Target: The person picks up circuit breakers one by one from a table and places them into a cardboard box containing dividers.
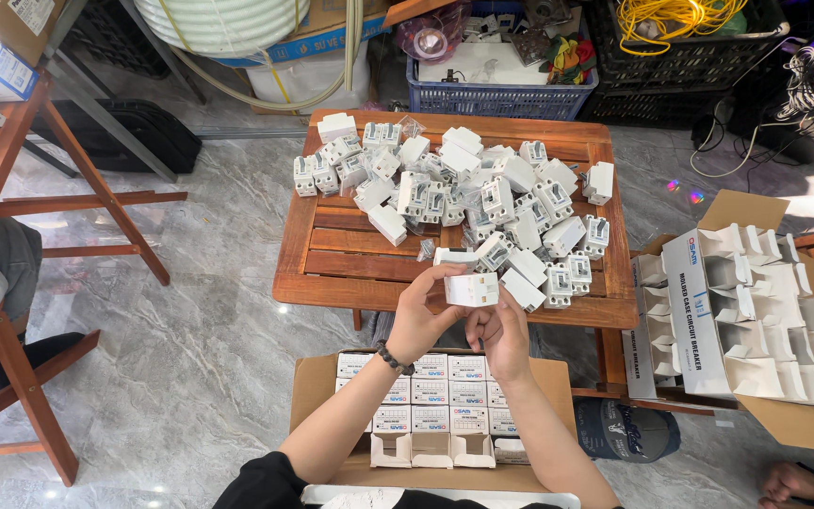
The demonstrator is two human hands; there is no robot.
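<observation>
- Breaker pile (pixel 482 203) crowds table (pixel 332 269) centre and right; left slats bare.
- Carton (pixel 317 396) of small boxes just below hands.
- Open box (pixel 756 311) right.

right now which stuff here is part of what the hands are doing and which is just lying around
In use: small white box held by left hand and right hand; pile of white circuit breakers; carton of packed boxes.
Lying about: blue crate; yellow cable; white hose coil.

Blue crate (pixel 496 94), yellow cable (pixel 675 14), wooden chair (pixel 11 377), black bag (pixel 134 127)
</observation>
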